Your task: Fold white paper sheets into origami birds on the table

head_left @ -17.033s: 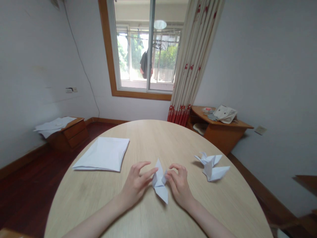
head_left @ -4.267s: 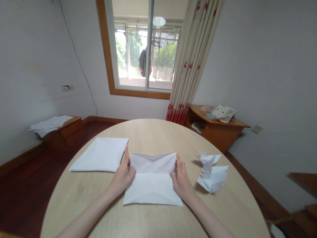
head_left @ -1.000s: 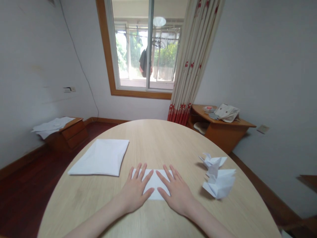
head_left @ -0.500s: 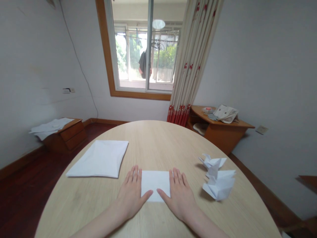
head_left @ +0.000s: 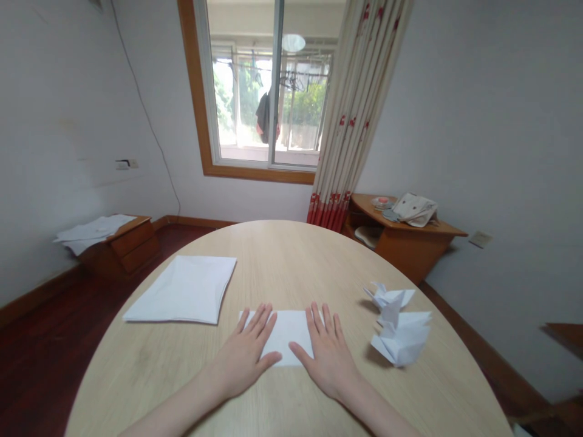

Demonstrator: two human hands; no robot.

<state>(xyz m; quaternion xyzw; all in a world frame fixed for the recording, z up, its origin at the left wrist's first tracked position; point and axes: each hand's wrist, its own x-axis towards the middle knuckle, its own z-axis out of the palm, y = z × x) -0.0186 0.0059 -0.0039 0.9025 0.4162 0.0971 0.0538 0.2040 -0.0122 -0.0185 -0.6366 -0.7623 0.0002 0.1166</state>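
Observation:
A white sheet of paper point(head_left: 288, 337) lies flat on the round wooden table point(head_left: 291, 403) in front of me, its near and far edges straight. My left hand point(head_left: 249, 349) rests palm down over the paper's left part, fingers stretched and slightly spread, the thumb pointing inward. On the right part lies my right hand point(head_left: 328, 349), also flat with fingers apart. The two thumbs point toward each other with a gap between them. Both hands cover the sheet's sides, so only its middle and a left corner show.
A stack of white paper point(head_left: 182, 290) lies at the table's left. Folded paper figures point(head_left: 403, 337) stand at the right. Beyond the table are a low drawer cabinet point(head_left: 132, 246), a corner desk point(head_left: 419, 243) with a cloth bag point(head_left: 414, 209), and a curtain point(head_left: 350, 121) beside the window.
My left hand's fingers have shifted right and inward over the paper, uncovering its far-left corner. My right hand's fingers have moved slightly left.

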